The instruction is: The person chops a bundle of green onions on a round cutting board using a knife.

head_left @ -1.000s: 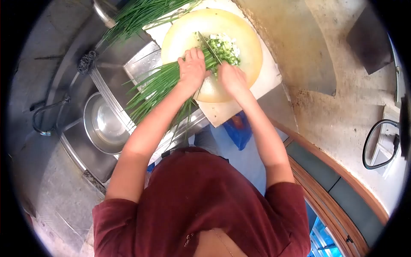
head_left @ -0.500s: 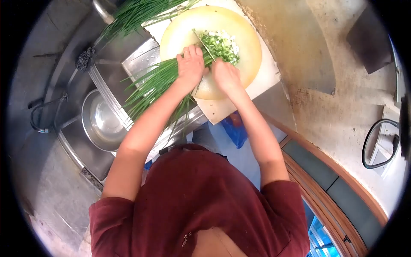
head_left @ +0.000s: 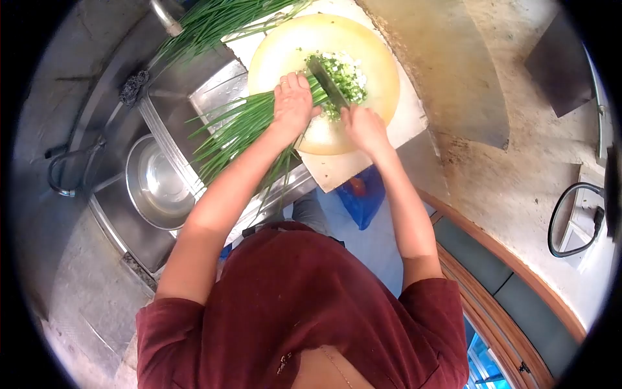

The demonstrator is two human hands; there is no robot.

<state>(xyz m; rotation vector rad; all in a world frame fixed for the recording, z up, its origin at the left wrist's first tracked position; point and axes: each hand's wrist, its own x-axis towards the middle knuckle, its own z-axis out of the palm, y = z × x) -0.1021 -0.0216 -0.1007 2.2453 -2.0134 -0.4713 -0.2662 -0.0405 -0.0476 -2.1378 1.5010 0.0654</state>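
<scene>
My left hand [head_left: 293, 100] is closed over a bunch of long green onions [head_left: 236, 129], pressing it down on a round yellowish chopping board [head_left: 383, 84]. The stalks trail off the board to the left. In my right hand [head_left: 366, 126] is a kitchen knife, its handle covered by my fingers. The wide dark knife blade [head_left: 328, 83] leans over between the bunch and a heap of chopped green onion [head_left: 350, 72], its flat side showing. Scattered green bits lie around the blade. My left fingers are just left of the blade.
A metal sink holds a round steel bowl [head_left: 159, 185] at the left. More whole green onions [head_left: 220, 26] lie past the board. A metal scrubber [head_left: 134, 87] rests on the sink ledge. A blue bag [head_left: 363, 204] hangs below the counter. A stained wall [head_left: 434, 78] stands right.
The knife has shifted right and tipped over, so its flat side shows instead of its edge. My right hand moved right and slightly toward me. My left hand stays on the bunch.
</scene>
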